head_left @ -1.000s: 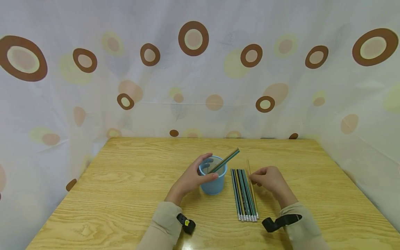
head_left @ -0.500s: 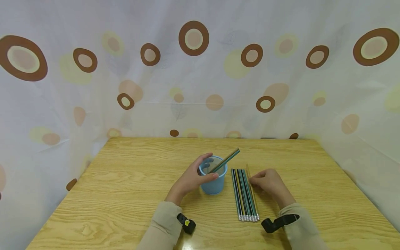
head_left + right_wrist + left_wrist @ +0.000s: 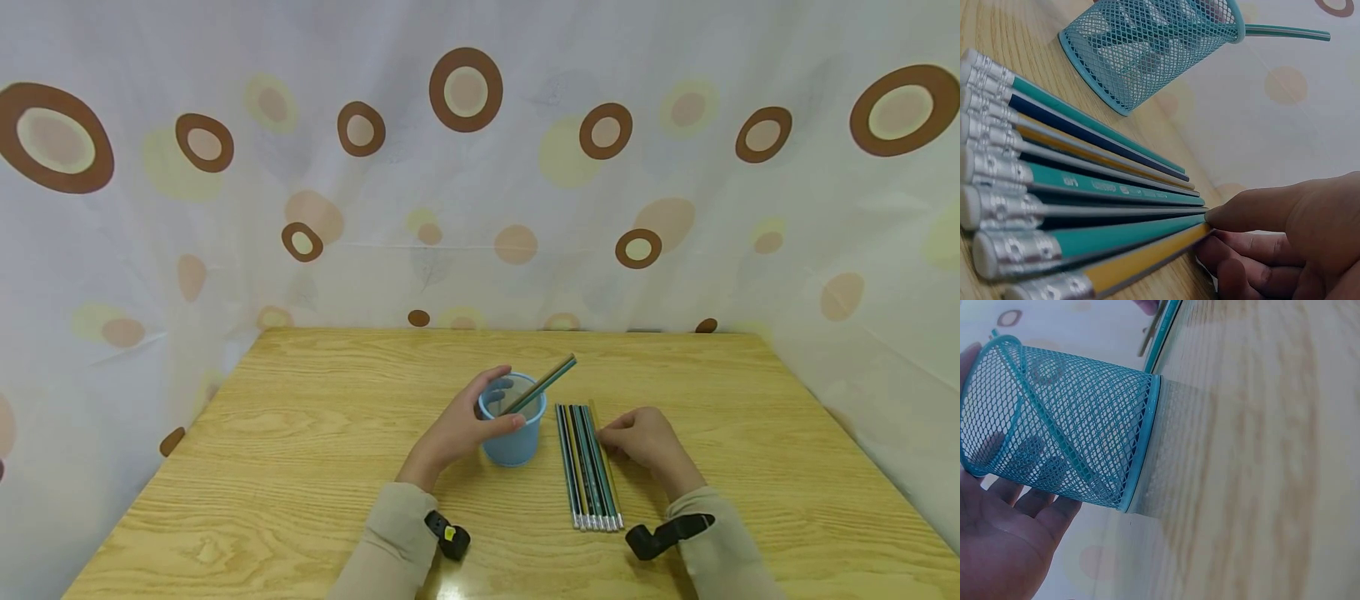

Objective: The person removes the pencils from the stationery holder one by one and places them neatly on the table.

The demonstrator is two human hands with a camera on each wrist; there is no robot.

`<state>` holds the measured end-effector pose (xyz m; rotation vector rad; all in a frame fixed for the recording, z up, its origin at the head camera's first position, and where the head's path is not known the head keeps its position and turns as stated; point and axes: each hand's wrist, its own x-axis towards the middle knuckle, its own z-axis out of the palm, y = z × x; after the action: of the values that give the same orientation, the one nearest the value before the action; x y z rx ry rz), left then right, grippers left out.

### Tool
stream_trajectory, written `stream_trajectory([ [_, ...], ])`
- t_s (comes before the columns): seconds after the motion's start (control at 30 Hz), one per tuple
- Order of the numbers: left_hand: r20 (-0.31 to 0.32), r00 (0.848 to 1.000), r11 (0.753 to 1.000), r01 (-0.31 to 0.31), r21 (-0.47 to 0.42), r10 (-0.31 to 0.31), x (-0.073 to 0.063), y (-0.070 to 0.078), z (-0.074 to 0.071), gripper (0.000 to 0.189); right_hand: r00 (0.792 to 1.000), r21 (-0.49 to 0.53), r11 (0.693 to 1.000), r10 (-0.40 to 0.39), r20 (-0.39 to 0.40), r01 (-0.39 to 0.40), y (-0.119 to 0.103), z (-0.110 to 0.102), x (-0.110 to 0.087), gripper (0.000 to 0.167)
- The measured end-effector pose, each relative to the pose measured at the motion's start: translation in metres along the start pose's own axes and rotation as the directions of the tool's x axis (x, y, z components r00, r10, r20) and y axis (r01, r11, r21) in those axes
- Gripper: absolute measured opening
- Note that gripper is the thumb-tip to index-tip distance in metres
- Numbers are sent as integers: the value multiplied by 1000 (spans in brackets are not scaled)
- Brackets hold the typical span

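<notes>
My left hand (image 3: 453, 429) grips a light-blue mesh pencil cup (image 3: 512, 446) near its rim, thumb on the near side and fingers round the far side. Two pencils (image 3: 542, 385), one green and one yellowish, lean out of the cup to the right. Beside it lies a row of several pencils (image 3: 583, 467), green, dark and yellow, their eraser ends towards me. At the row's right side, my right hand (image 3: 643, 437) pinches a yellow pencil (image 3: 1147, 261) near its far end, away from the eraser. In the right wrist view its fingers are curled under.
All of this stands on a wood-grain table (image 3: 315, 467). A pale curtain with brown rings (image 3: 465, 208) closes off the back and both sides. Each sleeve carries a black wrist camera, the left one (image 3: 448, 537) and the right one (image 3: 667, 536).
The yellow pencil has slid towards me and closer against the row, its far end dropping back. My right hand shifted slightly with it; the left hand and cup stayed put.
</notes>
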<state>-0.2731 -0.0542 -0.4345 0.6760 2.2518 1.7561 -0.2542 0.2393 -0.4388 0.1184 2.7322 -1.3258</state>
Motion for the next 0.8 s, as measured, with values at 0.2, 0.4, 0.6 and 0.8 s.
stream_trajectory([
  [0.2, 3, 1000, 1000, -2, -2, 2, -1, 2, 0, 71, 1000, -20, 1000, -12, -1, 12, 0, 0, -1, 16],
  [0.4, 4, 1000, 1000, 0, 2, 0, -1, 1, 0, 72, 1000, -31, 999, -29, -10, 29, 0, 1, -1, 16],
  [0.6, 1, 1000, 1000, -4, 8, 4, 0, 0, 0, 72, 1000, -56, 998, -26, -16, 25, 0, 1, -2, 15],
  [0.8, 1, 1000, 1000, -3, 1, 3, 0, -1, 0, 71, 999, -70, 997, -34, -21, 32, -1, 1, -3, 15],
])
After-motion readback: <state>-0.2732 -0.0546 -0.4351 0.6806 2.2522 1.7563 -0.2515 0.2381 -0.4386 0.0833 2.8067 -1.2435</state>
